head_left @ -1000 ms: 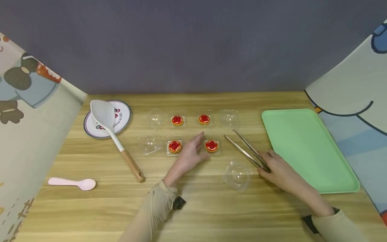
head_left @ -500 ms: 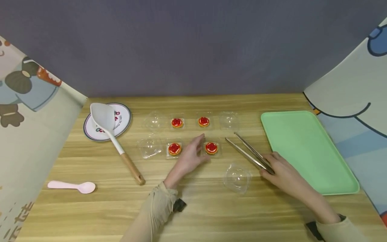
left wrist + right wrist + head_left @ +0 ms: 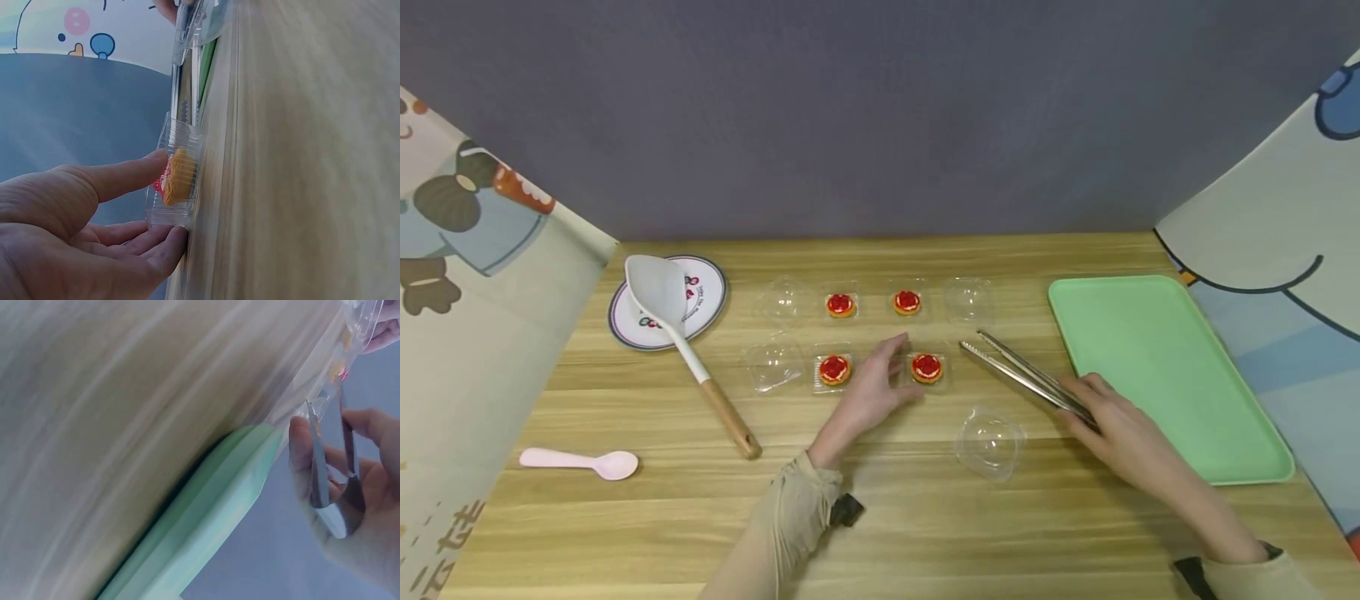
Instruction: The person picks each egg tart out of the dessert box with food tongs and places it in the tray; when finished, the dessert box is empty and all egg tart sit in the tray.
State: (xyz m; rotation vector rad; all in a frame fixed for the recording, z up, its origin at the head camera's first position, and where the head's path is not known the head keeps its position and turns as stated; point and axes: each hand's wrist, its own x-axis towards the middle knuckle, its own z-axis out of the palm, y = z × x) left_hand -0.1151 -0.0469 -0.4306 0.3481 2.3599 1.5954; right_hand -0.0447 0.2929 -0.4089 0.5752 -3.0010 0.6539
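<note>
My left hand (image 3: pixel 871 385) rests beside a small clear plastic box base (image 3: pixel 175 134) holding a red-topped tart (image 3: pixel 927 367). Its thumb is straight and overlaps the box in the left wrist view, with the other fingertips at the box's edge. My right hand (image 3: pixel 1123 429) grips metal tongs (image 3: pixel 1028 375) near their joined end. Their two arms stand apart, tips pointing toward that tart with nothing between them. Three more tarts sit in like bases: the front-left tart (image 3: pixel 834 369), the back-left tart (image 3: pixel 841 305) and the back-right tart (image 3: pixel 907 302).
Domed clear lids lie beside the bases, among them the front-right lid (image 3: pixel 990 443). A green tray (image 3: pixel 1157 358) lies at the right, next to my right hand. A white turner (image 3: pixel 672 321) leans over a plate (image 3: pixel 709 292); a pink spoon (image 3: pixel 583 461) lies front left.
My right hand has drawn back to the right and slightly down, showing more of the tongs, whose arms sit closer together. My left hand and the tarts stay put.
</note>
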